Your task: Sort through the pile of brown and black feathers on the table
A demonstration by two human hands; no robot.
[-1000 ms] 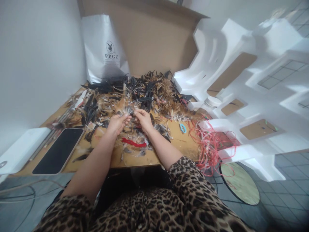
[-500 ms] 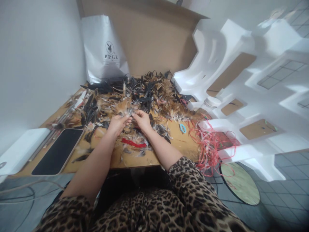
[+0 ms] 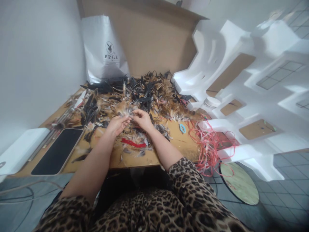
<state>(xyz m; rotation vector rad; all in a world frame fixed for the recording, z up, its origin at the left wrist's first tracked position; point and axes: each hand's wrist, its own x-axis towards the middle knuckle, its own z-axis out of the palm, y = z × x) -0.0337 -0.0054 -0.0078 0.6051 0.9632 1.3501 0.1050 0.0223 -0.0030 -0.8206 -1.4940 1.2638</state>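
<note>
My left hand (image 3: 118,125) is closed with its fingertips on a fan-shaped bunch of brown and grey feathers (image 3: 125,109). Beside it, my right hand (image 3: 143,120) pinches at the base of the same bunch, the two sets of fingertips almost meeting. What exactly lies between the right fingers is too small to make out. Black and brown feathers (image 3: 164,85) are heaped behind the hands and to both sides. A strip of red material (image 3: 133,142) lies just below the hands among loose fluff.
At the left are a phone (image 3: 57,151) and a white box (image 3: 23,149). A silver-white bag (image 3: 103,48) stands at the back. To the right lie a blue ring (image 3: 182,128), tangled pink string (image 3: 210,145), a lidded jar (image 3: 211,102) and large white foam pieces (image 3: 241,74). The table's front edge is near me.
My right fingertips have come in closer to the left ones at the base of the feather bunch. The left hand has barely moved, and the things around stay in place.
</note>
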